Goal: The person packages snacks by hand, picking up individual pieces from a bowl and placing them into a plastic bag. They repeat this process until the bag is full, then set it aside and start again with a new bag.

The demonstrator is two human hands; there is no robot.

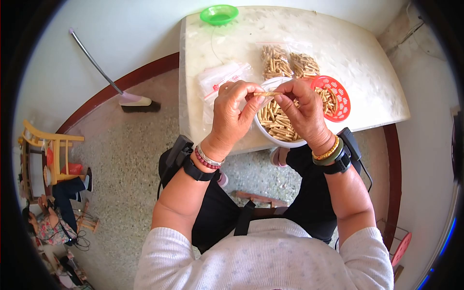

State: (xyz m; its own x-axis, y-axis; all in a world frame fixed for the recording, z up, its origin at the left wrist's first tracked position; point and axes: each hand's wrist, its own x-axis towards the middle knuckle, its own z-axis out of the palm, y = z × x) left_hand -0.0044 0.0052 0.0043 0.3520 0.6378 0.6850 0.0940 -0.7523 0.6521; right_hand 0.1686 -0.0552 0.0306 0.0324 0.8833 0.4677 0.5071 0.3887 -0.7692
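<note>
A short tan stick [267, 94], like a cut piece of dried root, is held level between both hands. My left hand [232, 110] pinches its left end with thumb and forefinger, while my right hand [305, 110] pinches the right end. Just below them sits a white bowl [284, 143] filled with similar sticks [276, 123], its right side partly covered by my right hand. A red slotted basket [344, 99] holding more sticks stands to the right. Behind the bowl lie two clear bags of sticks, one on the left [275, 63] and one on the right [304, 64].
Flat plastic bags [223, 79] lie on the pale table [348, 53] at left. A green bowl [219, 16] sits at the far left corner. On the floor are a broom [137, 102] and a wooden chair [58, 145]; another person [55, 224] sits at far left.
</note>
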